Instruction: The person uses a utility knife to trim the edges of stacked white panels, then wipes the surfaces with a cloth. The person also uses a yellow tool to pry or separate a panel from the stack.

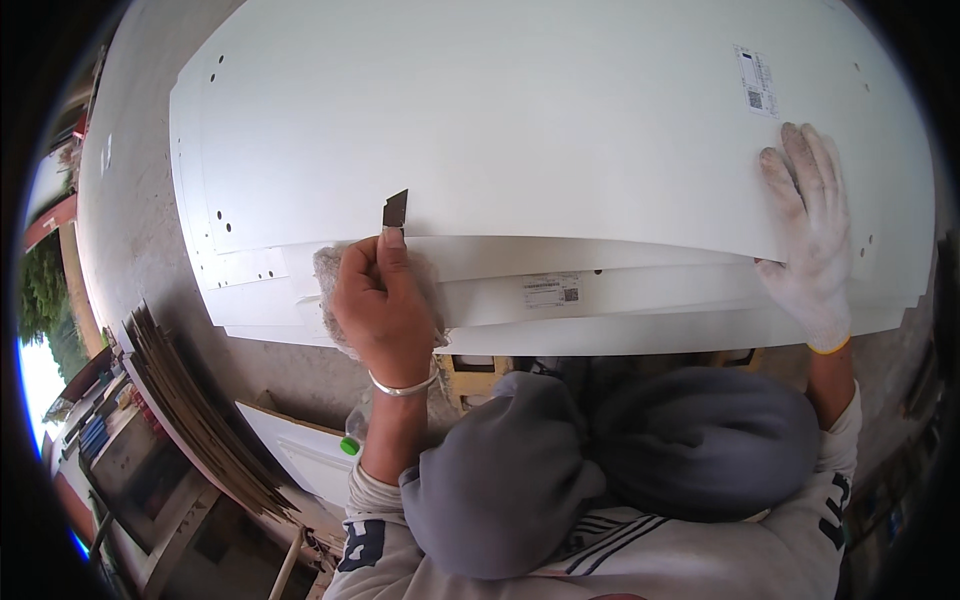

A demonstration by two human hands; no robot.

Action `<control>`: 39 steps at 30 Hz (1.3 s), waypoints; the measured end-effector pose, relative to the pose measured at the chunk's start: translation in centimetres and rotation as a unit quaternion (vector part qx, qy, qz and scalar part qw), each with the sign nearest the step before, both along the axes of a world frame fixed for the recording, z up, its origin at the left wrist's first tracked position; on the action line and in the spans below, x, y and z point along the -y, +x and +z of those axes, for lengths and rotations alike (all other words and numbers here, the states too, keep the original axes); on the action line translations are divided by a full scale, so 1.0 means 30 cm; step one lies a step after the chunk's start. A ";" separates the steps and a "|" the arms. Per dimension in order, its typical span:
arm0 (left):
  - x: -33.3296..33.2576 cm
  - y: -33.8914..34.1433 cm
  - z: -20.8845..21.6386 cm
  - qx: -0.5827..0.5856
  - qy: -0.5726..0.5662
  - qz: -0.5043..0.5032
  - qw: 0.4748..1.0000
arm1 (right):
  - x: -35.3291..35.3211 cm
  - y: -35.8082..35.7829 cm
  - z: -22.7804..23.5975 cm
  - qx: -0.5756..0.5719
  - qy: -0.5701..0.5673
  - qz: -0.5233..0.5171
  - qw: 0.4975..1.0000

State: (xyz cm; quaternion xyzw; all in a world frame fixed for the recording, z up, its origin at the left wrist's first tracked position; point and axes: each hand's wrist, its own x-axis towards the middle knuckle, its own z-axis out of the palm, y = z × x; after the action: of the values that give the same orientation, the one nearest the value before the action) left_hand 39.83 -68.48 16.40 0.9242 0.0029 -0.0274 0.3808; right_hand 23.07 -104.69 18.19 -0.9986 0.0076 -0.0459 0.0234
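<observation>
Two hands: left [385, 305] grips one blade [395, 210]; right [808, 235] presses panels [500, 130].

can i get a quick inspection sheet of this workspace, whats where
surface: stack of white panels, staggered at the near edge, with drilled holes and paper labels
job's things: small dark scraper blade, tip on the top panel's near edge; pale cloth bunched under the same hand
clutter: leaning brown boards lower left; white panel piece with a green cap beside it
grips: left hand, bare, wristband, pinches the blade; right hand, white glove, lies flat on the panels
cables: nothing seen
surroundings: concrete floor; shelves and greenery far left
</observation>
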 end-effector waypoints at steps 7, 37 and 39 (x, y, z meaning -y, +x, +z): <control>0.066 -0.051 0.028 -0.109 -0.067 -0.034 0.991 | 0.010 -0.006 0.002 -0.014 -0.018 0.015 1.000; 0.347 -0.252 -0.036 -0.152 -0.119 -0.304 0.933 | -0.021 -0.008 0.018 0.013 -0.008 -0.001 1.000; 0.330 -0.244 -0.026 -0.179 -0.114 -0.313 0.926 | -0.018 -0.017 0.010 0.026 -0.008 0.005 1.000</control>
State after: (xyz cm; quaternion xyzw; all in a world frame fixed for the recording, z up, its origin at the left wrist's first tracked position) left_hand 32.52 -78.38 15.61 0.8083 -0.2213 -0.3103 0.4487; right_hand 22.57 -104.16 18.49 -0.9973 0.0016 -0.0715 0.0154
